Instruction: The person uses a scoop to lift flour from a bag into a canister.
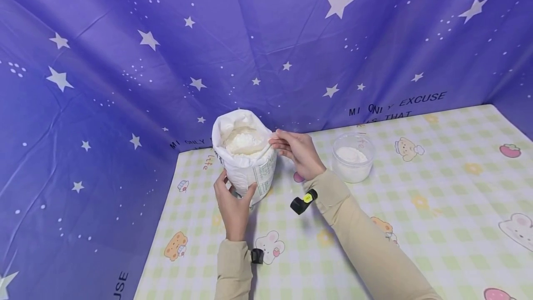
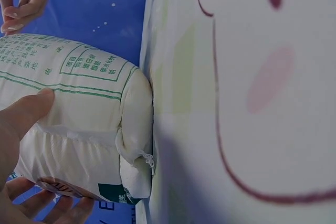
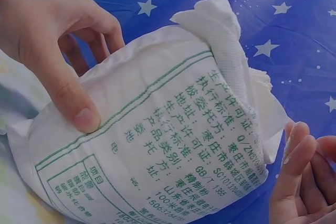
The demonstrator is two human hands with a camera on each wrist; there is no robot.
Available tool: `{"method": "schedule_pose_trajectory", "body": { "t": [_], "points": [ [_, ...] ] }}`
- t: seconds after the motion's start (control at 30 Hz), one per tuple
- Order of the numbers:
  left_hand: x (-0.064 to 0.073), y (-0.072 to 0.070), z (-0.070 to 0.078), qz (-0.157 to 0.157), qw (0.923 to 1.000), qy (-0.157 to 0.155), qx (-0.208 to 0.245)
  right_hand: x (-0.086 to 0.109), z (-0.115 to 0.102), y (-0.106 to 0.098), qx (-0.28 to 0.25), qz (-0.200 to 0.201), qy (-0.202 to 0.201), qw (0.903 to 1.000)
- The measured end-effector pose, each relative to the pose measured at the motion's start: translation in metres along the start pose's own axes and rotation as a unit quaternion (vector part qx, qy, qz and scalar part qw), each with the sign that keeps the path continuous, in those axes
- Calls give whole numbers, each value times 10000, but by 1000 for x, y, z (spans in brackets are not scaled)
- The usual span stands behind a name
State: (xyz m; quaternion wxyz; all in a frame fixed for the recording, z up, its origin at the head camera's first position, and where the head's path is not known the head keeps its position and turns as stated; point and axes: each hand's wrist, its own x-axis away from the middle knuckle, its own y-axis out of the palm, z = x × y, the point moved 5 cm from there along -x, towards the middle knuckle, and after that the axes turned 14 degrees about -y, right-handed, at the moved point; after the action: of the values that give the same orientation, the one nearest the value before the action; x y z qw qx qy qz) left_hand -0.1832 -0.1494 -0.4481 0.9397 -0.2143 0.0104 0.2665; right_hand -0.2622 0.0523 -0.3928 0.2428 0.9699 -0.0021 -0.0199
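Observation:
An open white woven flour bag with green print stands at the table's back left, its mouth folded outward and white flour inside. My left hand grips the lower part of the bag, thumb on the near side and fingers around the other. In the left wrist view the thumb lies across the green lines. At the bag's right rim my right hand pinches the edge between thumb and fingers. White powder shows on a fingertip in the right wrist view.
A clear round tub with white flour in it stands to the right of the bag, close to my right wrist. The table has a green checked cartoon cloth. Behind and to the left hangs a blue star-patterned curtain.

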Motion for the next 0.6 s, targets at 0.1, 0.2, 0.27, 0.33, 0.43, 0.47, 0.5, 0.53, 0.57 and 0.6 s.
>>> {"method": "schedule_pose_trajectory", "body": {
  "t": [0.1,0.2,0.27,0.33,0.43,0.47,0.5,0.53,0.57,0.6],
  "points": [
    [0,0,0,-17,10000,-24,9,0,-1,0,26,-10,-8,10000],
    [0,0,0,-18,10000,-39,17,1,-2,-1,31,-21,-25,10000],
    [1,0,0,-15,10000,-42,37,1,-2,-1,14,-4,-13,10000],
    [1,-1,0,-15,10000,-40,41,2,-1,-1,-15,6,-11,10000],
    [2,-2,0,-22,10000,-38,50,2,-1,-2,-44,19,-35,10000],
    [2,-2,0,-23,10000,-32,46,2,-1,-2,-48,5,-53,10000],
    [2,-2,0,-26,10000,-29,45,2,-2,-2,-43,-10,-75,10000],
    [2,-2,1,-27,10000,-19,40,2,-2,-2,-43,-25,-88,9999],
    [1,-1,1,-24,10000,-13,41,2,-3,-2,-35,-32,-98,9999],
    [1,-1,1,-24,10000,-8,46,3,-4,-2,-28,-42,-107,9999]
  ]
}}
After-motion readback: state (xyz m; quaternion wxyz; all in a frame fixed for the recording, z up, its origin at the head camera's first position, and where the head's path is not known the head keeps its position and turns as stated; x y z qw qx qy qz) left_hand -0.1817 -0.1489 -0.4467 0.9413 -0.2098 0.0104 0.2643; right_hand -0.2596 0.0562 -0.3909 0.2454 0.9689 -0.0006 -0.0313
